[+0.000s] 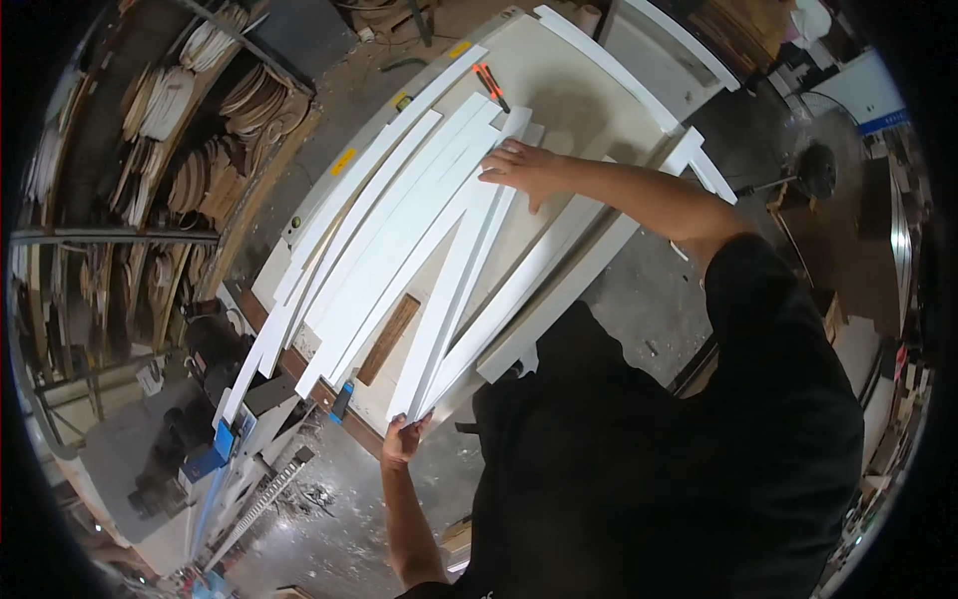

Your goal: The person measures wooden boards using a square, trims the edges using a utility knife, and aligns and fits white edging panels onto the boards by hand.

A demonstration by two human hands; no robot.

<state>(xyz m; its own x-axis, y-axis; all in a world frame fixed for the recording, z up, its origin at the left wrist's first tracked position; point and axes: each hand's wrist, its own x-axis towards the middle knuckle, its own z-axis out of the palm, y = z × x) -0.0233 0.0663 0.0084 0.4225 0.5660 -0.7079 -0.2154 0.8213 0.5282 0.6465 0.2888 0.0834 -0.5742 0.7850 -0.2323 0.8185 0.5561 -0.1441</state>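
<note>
Adjusting, seemingly, a white strip (452, 299) over the table (549, 60), the left hand (401, 439) grasped its end at the table's edge, the right hand (522, 168) lay across its other, grip unclear, the next move likely needing both.

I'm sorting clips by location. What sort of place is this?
Most likely a woodworking or joinery workshop: shelves stacked with curved, wood-coloured pieces stand at the left, and many long white strips lie on a big worktable.
</note>
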